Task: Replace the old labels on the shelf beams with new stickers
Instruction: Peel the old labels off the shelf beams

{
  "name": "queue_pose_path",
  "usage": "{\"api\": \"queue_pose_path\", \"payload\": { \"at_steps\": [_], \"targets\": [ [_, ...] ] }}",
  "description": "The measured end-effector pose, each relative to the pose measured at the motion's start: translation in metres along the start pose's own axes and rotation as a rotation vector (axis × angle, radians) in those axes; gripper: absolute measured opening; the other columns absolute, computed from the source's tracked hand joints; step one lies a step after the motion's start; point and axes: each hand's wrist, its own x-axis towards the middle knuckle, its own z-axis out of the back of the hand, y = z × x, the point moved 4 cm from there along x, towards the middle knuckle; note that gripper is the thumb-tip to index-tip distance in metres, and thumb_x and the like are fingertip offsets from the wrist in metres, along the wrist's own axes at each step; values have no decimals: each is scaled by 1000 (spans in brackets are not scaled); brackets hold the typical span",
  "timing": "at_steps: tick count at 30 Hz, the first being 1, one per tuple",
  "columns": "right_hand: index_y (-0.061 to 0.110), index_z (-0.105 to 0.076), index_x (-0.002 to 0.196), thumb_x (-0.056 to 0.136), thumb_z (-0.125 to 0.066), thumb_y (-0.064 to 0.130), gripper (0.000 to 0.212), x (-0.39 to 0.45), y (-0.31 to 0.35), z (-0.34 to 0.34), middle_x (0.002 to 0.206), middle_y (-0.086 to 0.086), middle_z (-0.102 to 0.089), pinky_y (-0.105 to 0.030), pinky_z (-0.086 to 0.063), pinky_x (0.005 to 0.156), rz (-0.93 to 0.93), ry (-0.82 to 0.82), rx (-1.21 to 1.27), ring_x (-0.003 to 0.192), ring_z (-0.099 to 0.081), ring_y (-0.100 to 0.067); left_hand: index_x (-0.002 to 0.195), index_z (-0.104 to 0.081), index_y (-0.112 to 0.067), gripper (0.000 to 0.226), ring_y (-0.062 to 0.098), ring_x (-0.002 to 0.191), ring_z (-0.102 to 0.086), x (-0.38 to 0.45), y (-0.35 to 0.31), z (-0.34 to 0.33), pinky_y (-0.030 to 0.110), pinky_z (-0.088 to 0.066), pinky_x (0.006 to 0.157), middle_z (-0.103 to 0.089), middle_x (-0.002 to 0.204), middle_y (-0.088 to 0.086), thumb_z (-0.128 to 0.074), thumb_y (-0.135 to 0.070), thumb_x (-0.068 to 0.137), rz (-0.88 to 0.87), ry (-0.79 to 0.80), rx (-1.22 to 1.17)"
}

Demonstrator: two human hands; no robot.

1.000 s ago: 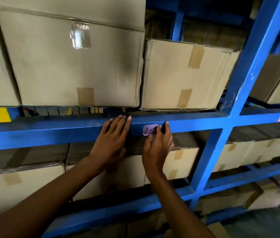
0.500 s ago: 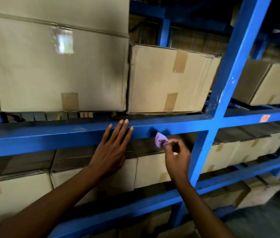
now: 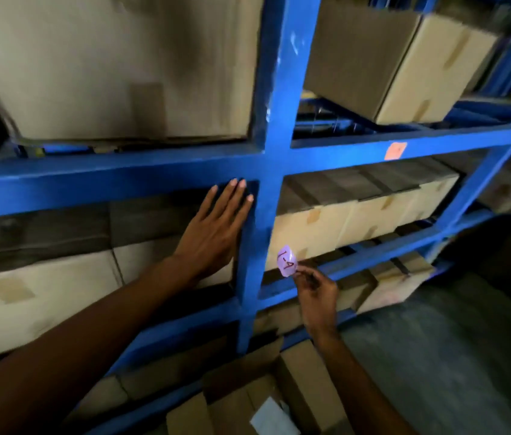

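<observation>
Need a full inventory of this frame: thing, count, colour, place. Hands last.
shelf rack: one, blue, fills the view; an upright crosses the beams mid-frame
shelf beam: one, blue, runs across the middle, under the left hand's fingertips
purple label: one, pale purple with handwriting, off the beam, pinched in the right hand
orange label: one, orange, stuck on the beam right of the upright
cardboard boxes: several, tan, on every shelf level; exact count unclear
open carton: one, tan, bottom centre below the rack
white paper: one, white, by the open carton
floor: grey, lower right
left hand: open, flat, fingertips at the beam beside the upright
right hand: pinching the purple label
</observation>
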Motion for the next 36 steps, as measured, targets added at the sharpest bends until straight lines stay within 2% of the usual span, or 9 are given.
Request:
{"api": "queue_pose_path", "payload": {
  "at_steps": [6,9,15,17,19,23,27,32,36],
  "targets": [
    [-3,-71,82,76,-59,-9,15,6,-109,14,79,-9,-68,-2,-41,61,-203,173,-146,72,-60,-16,143,-29,-6,88,39,143,-12,8,-72,-63,53,-6,115,-17,154,24,-66,-30,67,-6,247,101],
    [4,-73,82,82,-60,3,13,-16,-164,19,82,-11,-72,-15,-46,65,-349,299,-270,74,-63,-18,145,-26,-14,88,37,144,-6,-2,-95,-87,53,-2,114,-11,154,24,-66,-32,70,-1,324,103],
    [-5,-70,77,84,-61,7,16,-55,-212,24,57,5,-57,-9,-38,50,-594,594,-319,49,-54,13,149,4,-18,99,36,138,24,-18,-109,-117,51,12,112,28,149,21,-57,-53,78,-31,501,168],
    [-12,-65,72,81,-60,0,16,-57,-220,23,60,-8,-60,-7,-38,49,-651,665,-341,55,-59,5,149,2,-17,97,35,139,21,-18,-106,-118,51,8,113,26,149,21,-56,-51,79,-36,481,202],
    [6,-63,59,83,-62,7,25,-57,-229,19,64,-4,-64,-4,-38,50,-676,704,-368,57,-58,-2,149,3,-17,97,35,140,19,-20,-105,-121,50,5,114,24,150,22,-57,-47,78,-38,480,240],
    [-4,-66,88,91,-52,13,22,-55,-243,14,97,-20,-68,-17,-45,69,-681,779,-424,84,-63,-23,148,4,-16,92,36,141,15,-21,-104,-124,49,-2,115,23,150,21,-56,-35,80,-64,476,217],
    [-6,-65,97,85,-60,7,19,-55,-247,9,84,-15,-67,-9,-43,54,-685,737,-427,72,-61,-13,147,8,-15,94,37,139,20,-21,-103,-125,49,-7,116,28,148,22,-55,-38,81,-77,493,180],
    [-12,-57,106,82,-54,-10,24,-54,-255,12,106,-22,-62,-2,-41,50,-716,695,-480,84,-52,-21,147,9,-15,94,38,139,22,-22,-103,-127,51,-17,116,33,146,23,-54,-39,83,-94,533,129],
    [1,-67,95,78,-60,-4,18,-56,-262,32,103,-18,-68,-13,-44,55,-780,632,-517,84,-59,-20,148,3,-15,93,40,140,21,-21,-105,-126,50,-18,116,29,148,25,-54,-45,82,-95,492,134]
  ]
}}
